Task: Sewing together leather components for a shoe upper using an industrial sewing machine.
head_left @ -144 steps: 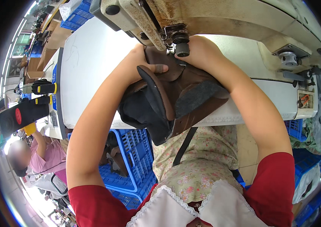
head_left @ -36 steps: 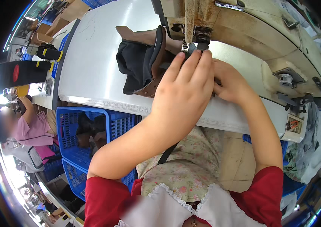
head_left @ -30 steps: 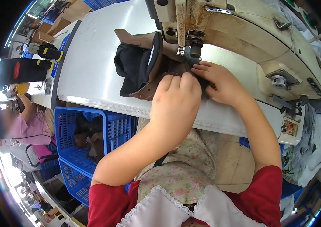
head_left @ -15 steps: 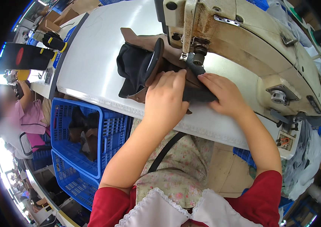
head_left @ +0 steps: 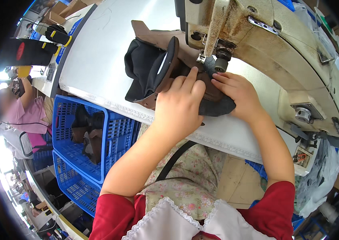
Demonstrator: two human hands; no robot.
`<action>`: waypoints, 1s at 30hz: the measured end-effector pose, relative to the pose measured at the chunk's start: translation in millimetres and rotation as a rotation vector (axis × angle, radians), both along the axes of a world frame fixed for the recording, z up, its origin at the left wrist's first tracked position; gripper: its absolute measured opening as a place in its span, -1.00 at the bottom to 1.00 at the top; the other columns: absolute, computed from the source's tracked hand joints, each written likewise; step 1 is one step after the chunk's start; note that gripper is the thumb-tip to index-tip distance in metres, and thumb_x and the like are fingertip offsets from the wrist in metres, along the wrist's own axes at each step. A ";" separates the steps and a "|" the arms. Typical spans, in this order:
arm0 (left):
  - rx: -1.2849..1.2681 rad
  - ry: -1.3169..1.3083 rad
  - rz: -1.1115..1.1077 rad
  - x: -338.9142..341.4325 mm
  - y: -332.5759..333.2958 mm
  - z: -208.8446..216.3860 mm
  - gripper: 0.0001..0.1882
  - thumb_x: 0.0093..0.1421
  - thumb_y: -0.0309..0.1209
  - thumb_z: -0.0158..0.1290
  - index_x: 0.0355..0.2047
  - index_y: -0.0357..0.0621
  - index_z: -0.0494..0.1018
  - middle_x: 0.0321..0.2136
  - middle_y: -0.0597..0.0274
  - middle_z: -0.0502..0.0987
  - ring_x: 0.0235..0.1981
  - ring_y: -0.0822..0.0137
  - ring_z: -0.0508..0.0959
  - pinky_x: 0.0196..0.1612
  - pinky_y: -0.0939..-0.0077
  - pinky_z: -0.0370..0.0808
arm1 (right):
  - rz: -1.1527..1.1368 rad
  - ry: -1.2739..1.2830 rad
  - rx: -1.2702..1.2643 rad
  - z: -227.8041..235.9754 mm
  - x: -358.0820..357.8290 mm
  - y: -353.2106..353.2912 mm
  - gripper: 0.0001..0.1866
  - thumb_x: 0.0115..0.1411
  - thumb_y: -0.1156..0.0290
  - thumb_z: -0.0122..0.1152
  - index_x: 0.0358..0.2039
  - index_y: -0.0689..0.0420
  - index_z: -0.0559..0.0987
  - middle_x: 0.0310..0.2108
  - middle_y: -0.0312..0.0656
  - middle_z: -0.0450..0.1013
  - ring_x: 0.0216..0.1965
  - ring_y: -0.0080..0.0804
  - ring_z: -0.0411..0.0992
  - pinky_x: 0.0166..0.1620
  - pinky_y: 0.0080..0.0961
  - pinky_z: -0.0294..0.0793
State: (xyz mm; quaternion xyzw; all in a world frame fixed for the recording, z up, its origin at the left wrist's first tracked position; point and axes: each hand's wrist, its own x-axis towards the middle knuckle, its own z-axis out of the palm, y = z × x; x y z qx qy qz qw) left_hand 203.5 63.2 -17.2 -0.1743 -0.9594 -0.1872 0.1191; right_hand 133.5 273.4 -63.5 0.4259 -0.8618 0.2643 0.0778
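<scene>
A black and brown shoe upper [head_left: 144, 64] lies on the white table of a sewing machine [head_left: 271, 50], its padded collar standing up on the left. My left hand [head_left: 180, 100] grips the upper just in front of the machine's presser foot [head_left: 201, 58], index finger reaching forward and the others bent over the brown material. On the other side, my right hand [head_left: 239, 94] holds the dark grey flap of the upper, fingertips close to the foot and thumb hidden behind the edge. The needle and the stitching line are too hidden to make out.
Blue plastic baskets [head_left: 106, 152] stand left of my lap, with several dark shoe uppers [head_left: 91, 140] inside. A person in pink [head_left: 29, 112] sits at another machine at far left. Clear plastic bags [head_left: 317, 180] hang at the right end of the table.
The grey flap has swung toward me and shows more of its rounded end. My left fingers are more bent, with the index stretched forward. The whole view has shifted slightly.
</scene>
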 end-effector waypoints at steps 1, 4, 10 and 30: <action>-0.014 0.003 -0.007 -1.3 -1.0 0.3 -0.47 -0.33 -0.47 0.24 -0.24 -0.18 0.36 0.16 -0.06 0.41 -0.02 0.03 0.50 0.02 0.17 0.48 | 0.016 0.035 0.016 0.0 -0.1 -0.4 -0.41 -0.19 0.40 0.31 -0.02 0.17 0.58 0.02 -0.09 0.52 0.12 -0.12 0.42 0.16 -0.24 0.40; -0.038 -0.079 -0.004 -3.8 -1.3 6.4 -0.43 -0.34 -0.46 0.27 -0.23 -0.17 0.34 0.18 -0.09 0.39 0.02 0.04 0.50 -0.05 0.26 0.53 | 0.023 0.051 0.015 1.2 1.5 -1.2 -0.39 -0.22 0.43 0.30 -0.02 0.19 0.57 0.01 -0.09 0.53 0.10 -0.13 0.44 0.13 -0.23 0.42; -0.058 -0.068 -0.028 -6.7 -13.7 8.5 -0.37 -0.35 -0.48 0.31 -0.19 -0.17 0.32 0.18 -0.10 0.39 0.13 0.03 0.46 -0.06 0.29 0.55 | 0.007 0.018 0.028 5.3 7.8 -8.7 -0.34 -0.24 0.47 0.29 0.02 0.21 0.54 0.00 -0.07 0.53 0.10 -0.15 0.44 0.13 -0.25 0.43; -0.035 0.108 -0.104 -18.3 -20.7 -17.2 -0.34 -0.40 -0.41 0.31 -0.20 -0.19 0.34 0.06 -0.15 0.48 0.05 0.08 0.52 -0.06 0.33 0.55 | -0.062 -0.004 -0.016 -0.9 18.6 -14.1 -0.32 -0.21 0.65 0.11 0.07 0.29 0.49 0.03 0.00 0.49 0.15 -0.04 0.40 0.16 -0.24 0.41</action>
